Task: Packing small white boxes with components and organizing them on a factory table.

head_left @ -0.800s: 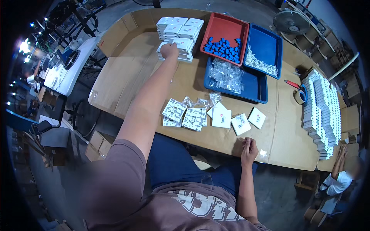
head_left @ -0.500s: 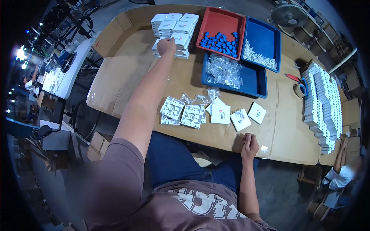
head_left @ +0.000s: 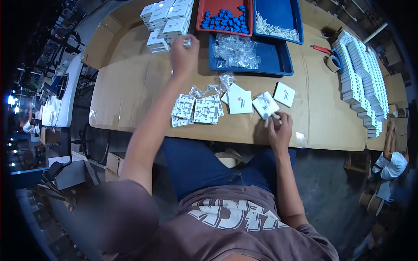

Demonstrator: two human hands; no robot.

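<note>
A flat white box (head_left: 263, 107) is laid near the front edge of the counter (head_left: 331, 130), with what seems a small clear packet (head_left: 268, 103) resting on top. The right hand (head_left: 281, 130) is set at its near corner, fingers half curled; whether the box is gripped or merely touched cannot be told. The left hand (head_left: 184, 57) is held beside the stack of white boxes (head_left: 176, 27), fingers bent inward; a pale patch (head_left: 187, 43) shows by the fingertips, but whether anything is pinched cannot be made out. The box may be judged light and stiff, easily dented by a hard squeeze, and rather slippery. It is best grasped by two opposite side edges and held level, since the packet could slide off.
</note>
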